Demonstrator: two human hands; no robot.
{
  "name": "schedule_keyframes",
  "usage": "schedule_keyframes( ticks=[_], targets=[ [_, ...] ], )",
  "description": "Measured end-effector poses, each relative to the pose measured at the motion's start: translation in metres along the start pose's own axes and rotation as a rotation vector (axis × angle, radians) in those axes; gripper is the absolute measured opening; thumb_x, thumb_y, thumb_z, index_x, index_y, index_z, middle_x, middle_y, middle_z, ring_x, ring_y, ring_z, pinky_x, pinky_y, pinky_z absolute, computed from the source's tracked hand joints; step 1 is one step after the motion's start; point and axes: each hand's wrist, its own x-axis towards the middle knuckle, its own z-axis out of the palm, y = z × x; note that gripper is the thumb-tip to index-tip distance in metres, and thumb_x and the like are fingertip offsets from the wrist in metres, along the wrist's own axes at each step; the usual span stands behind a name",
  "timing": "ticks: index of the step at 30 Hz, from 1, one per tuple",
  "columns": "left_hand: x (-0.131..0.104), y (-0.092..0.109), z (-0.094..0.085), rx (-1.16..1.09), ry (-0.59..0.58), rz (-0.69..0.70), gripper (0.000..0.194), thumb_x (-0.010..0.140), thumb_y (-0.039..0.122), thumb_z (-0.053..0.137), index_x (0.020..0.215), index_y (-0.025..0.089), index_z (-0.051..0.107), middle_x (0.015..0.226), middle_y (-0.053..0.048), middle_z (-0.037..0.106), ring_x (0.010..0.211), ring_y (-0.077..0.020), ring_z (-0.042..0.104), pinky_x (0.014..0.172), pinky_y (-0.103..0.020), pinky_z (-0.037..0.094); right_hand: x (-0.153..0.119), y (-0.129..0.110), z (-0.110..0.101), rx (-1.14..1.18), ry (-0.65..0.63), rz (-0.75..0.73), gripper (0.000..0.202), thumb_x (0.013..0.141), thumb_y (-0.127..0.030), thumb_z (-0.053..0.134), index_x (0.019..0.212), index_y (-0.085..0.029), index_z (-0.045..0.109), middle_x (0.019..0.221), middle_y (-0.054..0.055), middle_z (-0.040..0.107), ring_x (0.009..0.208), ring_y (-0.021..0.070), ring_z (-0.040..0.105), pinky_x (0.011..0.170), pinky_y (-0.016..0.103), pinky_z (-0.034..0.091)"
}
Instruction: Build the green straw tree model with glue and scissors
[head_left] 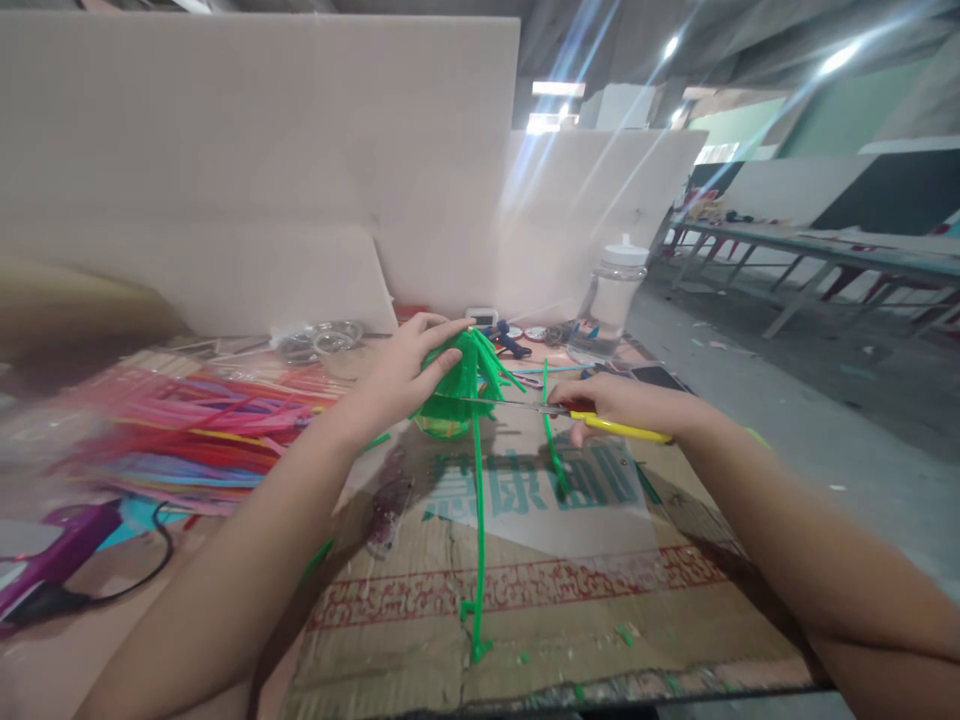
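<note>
Green pipe-cleaner-like strips form a drooping bundle above the cardboard. My left hand wraps round the bundle's upper left side, its fingers near the top. In my right hand are yellow-handled scissors, whose blades reach left across the bundle. One long green strip hangs from the bundle toward the cardboard's front edge. Another green strip stands apart, passing by the scissor blades near my right fingertips. Whether the blades touch the strips is unclear.
Colourful strips are piled at the left, with a purple glue gun and its black cord in front. A clear bottle stands at the back right. White boards rise behind. Small green scraps lie along the cardboard's front.
</note>
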Motion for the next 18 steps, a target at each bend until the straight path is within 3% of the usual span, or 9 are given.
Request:
schedule_keyframes(
  ticks=[10,18],
  targets=[
    [0.001,-0.002,0.0,0.004,0.007,0.015,0.043,0.099,0.036,0.042,0.138,0.02,0.051,0.125,-0.01,0.054,0.119,-0.0219,0.052,0.105,-0.039,0.04,0.0,-0.004,0.003,-0.064,0.067,0.052,0.026,0.084,-0.042,0.061,0.075,-0.02,0.052,0.074,-0.001,0.055,0.067,0.0146,0.046,0.06,0.025,0.027],
    [0.001,-0.01,-0.001,0.013,0.014,0.009,0.043,0.099,0.037,0.041,0.139,0.023,0.051,0.126,-0.009,0.054,0.119,-0.0224,0.052,0.106,-0.04,0.04,0.001,-0.012,0.007,-0.15,0.159,0.031,0.034,0.081,-0.05,0.067,0.073,-0.019,0.054,0.067,-0.003,0.05,0.062,0.0127,0.042,0.057,0.025,0.025]
  ],
)
